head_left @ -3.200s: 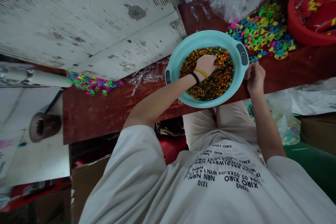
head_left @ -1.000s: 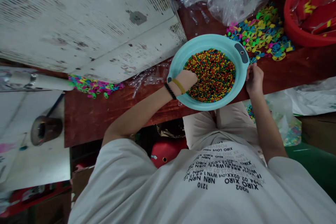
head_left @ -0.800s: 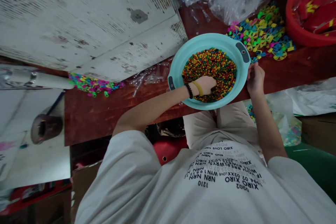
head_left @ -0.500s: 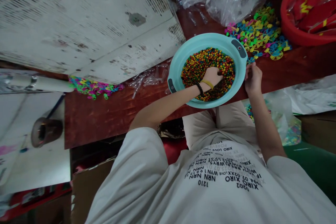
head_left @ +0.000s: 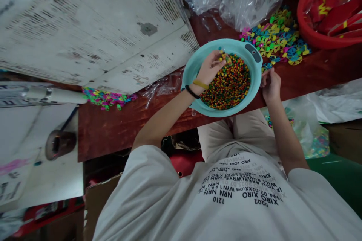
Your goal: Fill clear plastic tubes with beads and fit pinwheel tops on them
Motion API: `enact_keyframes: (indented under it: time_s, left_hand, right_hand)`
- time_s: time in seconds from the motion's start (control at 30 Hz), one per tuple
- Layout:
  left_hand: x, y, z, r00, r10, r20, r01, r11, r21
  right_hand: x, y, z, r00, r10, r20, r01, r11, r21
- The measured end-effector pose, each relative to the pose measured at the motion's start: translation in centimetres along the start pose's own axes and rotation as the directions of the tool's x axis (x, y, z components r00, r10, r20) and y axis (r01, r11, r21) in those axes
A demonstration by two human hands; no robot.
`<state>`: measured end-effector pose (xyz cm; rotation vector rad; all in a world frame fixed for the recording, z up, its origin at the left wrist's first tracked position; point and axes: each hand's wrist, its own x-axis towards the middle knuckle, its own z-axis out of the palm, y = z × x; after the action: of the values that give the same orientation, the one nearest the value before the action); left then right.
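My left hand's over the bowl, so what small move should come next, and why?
I'd probably ease your left hand toward your right hand, keeping it low above the bowl. Small beads seem to be in the left hand's grasp, so the bowl would likely catch any that slip, and the right hand is just beside its rim.

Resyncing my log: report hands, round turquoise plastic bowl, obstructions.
Left hand above small round multicoloured beads in bowl, grip unclear. Right hand beside bowl, contact unclear. Left wrist overlaps bowl.
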<state>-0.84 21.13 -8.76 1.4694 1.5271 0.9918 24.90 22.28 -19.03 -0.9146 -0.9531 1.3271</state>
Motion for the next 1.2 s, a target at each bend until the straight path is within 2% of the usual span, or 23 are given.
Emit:
enact_keyframes:
  time_s: [0.13, 0.3, 0.37, 0.43, 0.5, 0.57, 0.67, 0.73, 0.77, 0.8, 0.83, 0.9, 0.97, 1.1, 1.2]
  left_hand:
    - [-0.9, -1.1, -2.1, 0.996, 0.087, 0.026, -0.086, 0.995, -0.056]
    - [-2.7, -0.8, -3.9, 0.997, 0.043, 0.065, -0.033, 0.988, -0.150]
    - [-3.4, -0.2, -4.4, 0.997, 0.047, 0.061, -0.036, 0.985, -0.166]
    - [-3.9, 0.1, -4.7, 0.997, 0.057, 0.056, -0.047, 0.984, -0.172]
    - [-4.1, 0.2, -4.8, 0.997, 0.058, 0.046, -0.049, 0.984, -0.171]
    - [-4.3, -0.1, -4.8, 0.998, 0.055, 0.035, -0.048, 0.983, -0.175]
    - [-4.4, -0.8, -4.6, 0.996, 0.079, 0.041, -0.069, 0.978, -0.197]
    - [-4.4, -1.2, -4.4, 0.992, 0.115, 0.049, -0.104, 0.977, -0.185]
    - [-4.4, -1.4, -4.4, 0.990, 0.134, 0.049, -0.124, 0.978, -0.165]
    - [-4.5, -1.5, -4.3, 0.987, 0.151, 0.049, -0.143, 0.980, -0.137]
    - [-4.5, -1.6, -4.3, 0.985, 0.163, 0.049, -0.157, 0.982, -0.108]
    - [-4.6, -1.7, -4.4, 0.984, 0.171, 0.049, -0.167, 0.983, -0.074]
    - [-4.7, -1.5, -4.5, 0.986, 0.163, 0.039, -0.159, 0.983, -0.092]
    - [-5.0, -0.5, -4.9, 0.993, 0.116, 0.025, -0.107, 0.968, -0.228]
    - [-4.9, -0.2, -5.2, 0.993, 0.107, 0.048, -0.092, 0.966, -0.242]
  right_hand:
    - [-0.4, -0.2, 0.1, 1.000, -0.010, 0.000, 0.010, 1.000, 0.006]
    - [-0.4, -0.6, -0.4, 0.992, -0.085, -0.096, 0.077, 0.994, -0.083]
    - [0.4, -0.9, -1.4, 0.978, -0.149, -0.148, 0.120, 0.975, -0.186]
    - [1.7, -1.5, -3.0, 0.967, -0.225, -0.122, 0.167, 0.917, -0.361]
    - [3.4, -2.5, -4.7, 0.959, -0.284, 0.021, 0.246, 0.787, -0.565]
    - [5.0, -3.7, -6.3, 0.925, -0.274, 0.264, 0.378, 0.583, -0.719]
    - [6.5, -5.4, -7.7, 0.791, -0.079, 0.606, 0.602, 0.276, -0.749]
    - [6.8, -6.2, -7.8, 0.700, 0.080, 0.710, 0.694, 0.158, -0.703]
    - [6.7, -6.3, -7.6, 0.671, 0.134, 0.729, 0.719, 0.120, -0.684]
    - [6.3, -6.4, -7.3, 0.664, 0.161, 0.730, 0.726, 0.090, -0.681]
    - [5.9, -6.3, -7.0, 0.684, 0.159, 0.712, 0.712, 0.066, -0.699]
    - [4.6, -5.9, -6.1, 0.766, 0.114, 0.632, 0.634, 0.026, -0.773]
    - [3.3, -5.3, -5.3, 0.825, 0.108, 0.555, 0.558, 0.000, -0.830]
    - [1.6, -4.3, -4.2, 0.858, 0.196, 0.475, 0.489, -0.024, -0.872]
    - [1.2, -4.0, -3.7, 0.892, 0.172, 0.417, 0.426, -0.018, -0.904]
